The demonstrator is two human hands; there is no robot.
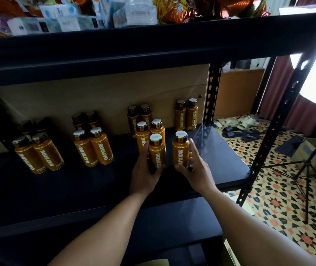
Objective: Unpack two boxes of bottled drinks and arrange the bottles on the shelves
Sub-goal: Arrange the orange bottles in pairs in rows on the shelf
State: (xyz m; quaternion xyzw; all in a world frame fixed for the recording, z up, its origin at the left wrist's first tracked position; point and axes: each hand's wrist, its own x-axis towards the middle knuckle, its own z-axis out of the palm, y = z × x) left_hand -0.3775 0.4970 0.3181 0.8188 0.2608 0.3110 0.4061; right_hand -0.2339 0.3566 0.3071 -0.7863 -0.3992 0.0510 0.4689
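Left hand (pixel 143 172) gripping near-left bottle (pixel 157 150) low down, right hand (pixel 196 170) spread loose, fingertips (pixel 192 147) touching near-right bottle (pixel 180 148), both upright on shelf (pixel 220 156)

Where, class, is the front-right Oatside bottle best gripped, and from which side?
Wrap the Oatside bottle round its straight orange body, below the cap, coming from the front right: it stands upright, and a neighbouring bottle stands close on its left.
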